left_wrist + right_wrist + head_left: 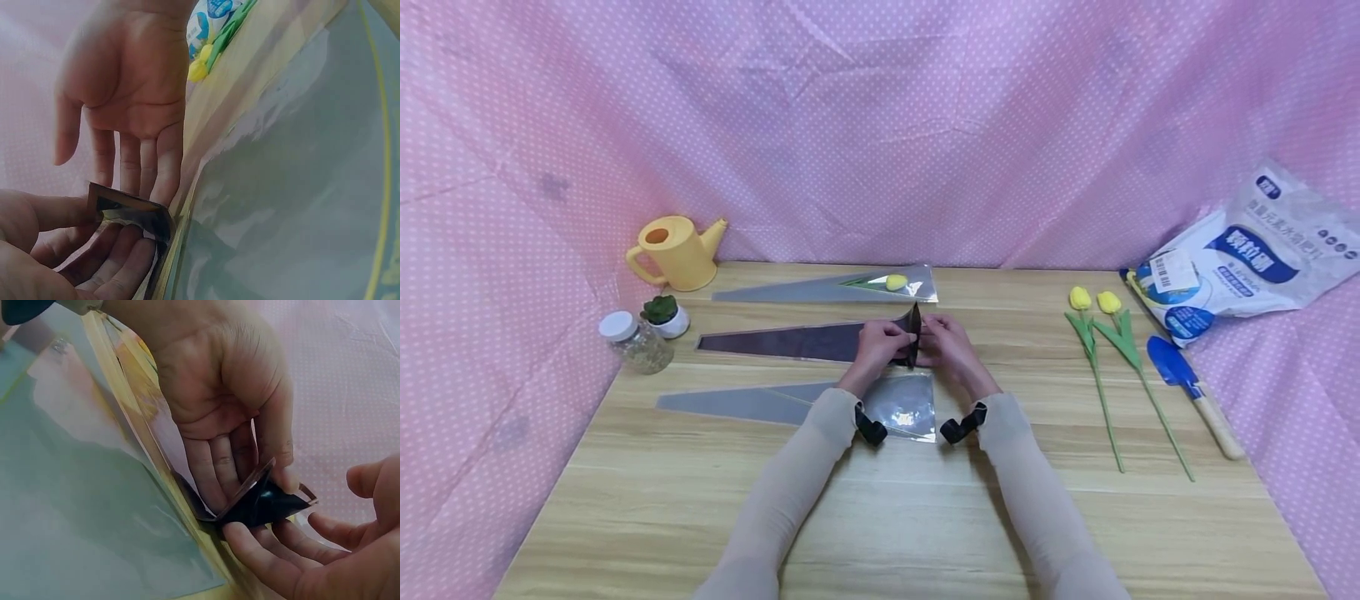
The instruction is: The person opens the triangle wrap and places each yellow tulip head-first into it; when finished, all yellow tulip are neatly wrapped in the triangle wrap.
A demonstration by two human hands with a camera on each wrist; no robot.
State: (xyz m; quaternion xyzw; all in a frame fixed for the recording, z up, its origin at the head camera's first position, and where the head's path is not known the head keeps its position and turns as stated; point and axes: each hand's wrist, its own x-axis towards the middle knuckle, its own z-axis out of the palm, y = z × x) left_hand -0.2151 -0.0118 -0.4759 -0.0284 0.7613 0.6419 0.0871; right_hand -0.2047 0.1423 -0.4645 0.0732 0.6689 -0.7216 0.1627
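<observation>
A long tapered dark flower sleeve (790, 342) lies across the table in the head view, its wide mouth standing up and parted. My left hand (880, 346) pinches the rim of that mouth, thumb on one side and fingers behind. Facing it from the right, my right hand (951, 346) touches the mouth with fairly straight fingers; the right wrist view shows these right fingers (275, 556) against the rim. In front lies a flat clear sleeve (730, 402), partly under the left forearm. At the back, another clear sleeve (775, 292) holds a yellow tulip (895, 282).
Two yellow tulips (1079, 298) with green stems lie at right, beside a blue trowel (1172, 362) and a white fertilizer bag (1240, 258). On the left stand a yellow watering can (681, 254), a potted succulent (670, 321) and a white-lidded jar (636, 342).
</observation>
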